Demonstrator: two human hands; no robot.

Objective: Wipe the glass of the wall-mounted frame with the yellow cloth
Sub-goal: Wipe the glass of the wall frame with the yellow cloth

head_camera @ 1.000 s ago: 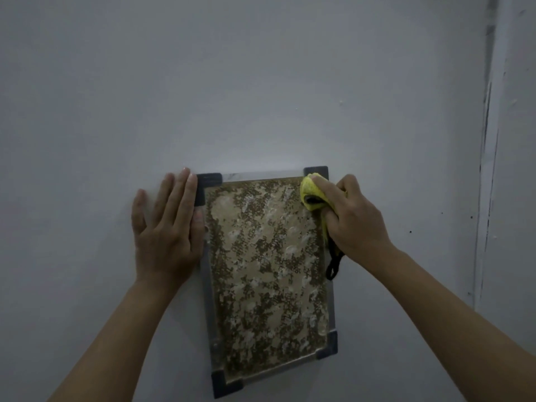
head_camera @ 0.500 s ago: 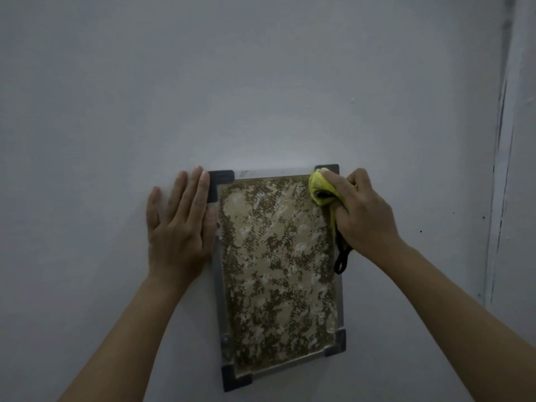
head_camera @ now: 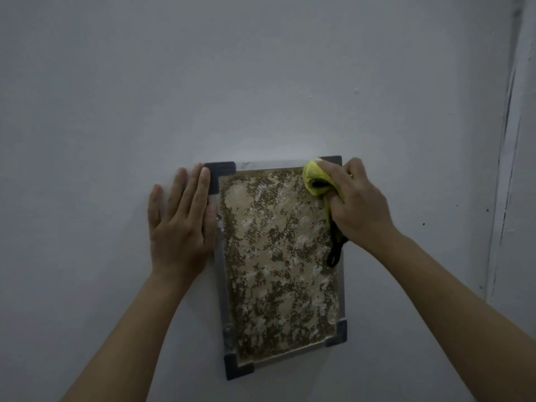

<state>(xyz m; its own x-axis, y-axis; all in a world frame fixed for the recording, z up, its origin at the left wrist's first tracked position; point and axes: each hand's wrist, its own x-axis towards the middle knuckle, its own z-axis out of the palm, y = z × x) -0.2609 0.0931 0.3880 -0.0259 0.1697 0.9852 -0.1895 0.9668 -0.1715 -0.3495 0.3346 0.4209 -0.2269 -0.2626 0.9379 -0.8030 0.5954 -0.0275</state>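
Wiping is only beginning, we are judging. Our right hand [head_camera: 358, 203] is squeezing the bunched yellow cloth [head_camera: 317, 181], with a dark loop hanging under it, and is pressing it on the top corner of the glass, just under the dark corner piece there. Compared with half a second ago and one second ago, this hand and the cloth are resting at nearly the same corner; mostly our head is shifting, so the rectangular silver frame with dark corner caps [head_camera: 341, 294] is sitting a little more to the right in the view. So the real stroke over the glass is not yet starting, and almost all the surface is waiting.

Our left hand [head_camera: 181, 224] is lying flat, fingers together and stretched, on the pale grey wall [head_camera: 261, 82], touching the near side of the frame to steady it.

Behind the glass a mottled brown and beige picture [head_camera: 275, 256] is showing between our hands. We are not finding any brand, label or readable writing.
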